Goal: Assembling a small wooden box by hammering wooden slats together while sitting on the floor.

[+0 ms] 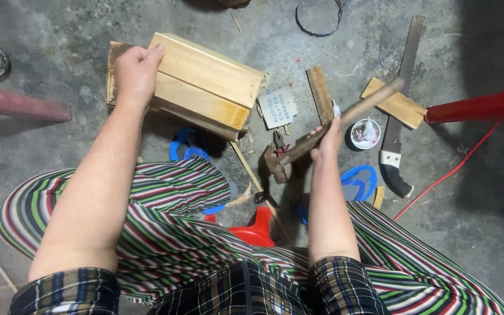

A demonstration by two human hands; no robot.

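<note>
Centrally, a wooden box (205, 81) of pale planks is shown resting on the concrete floor (59, 35), at about eleven o'clock from the seated person. Its upper face is seen to be already closed by three planks laid side by side; whether all are fastened cannot be told. The left hand (135, 70) is closed over the box's left edge, steadying it. The right hand (328, 140) is wrapped tightly round the wooden handle of a hammer (322, 131), whose rusty head hangs low near the box's right corner.

At one o'clock lie a sheet of abrasive paper (278, 106) and a narrow wooden strip (320, 93). At two o'clock a hand saw (401, 105) with a toothed blade crosses a short wood offcut (395, 104). Blue sandals (361, 181) and a red plastic stool (255, 230) are seen nearest the striped trousers.
</note>
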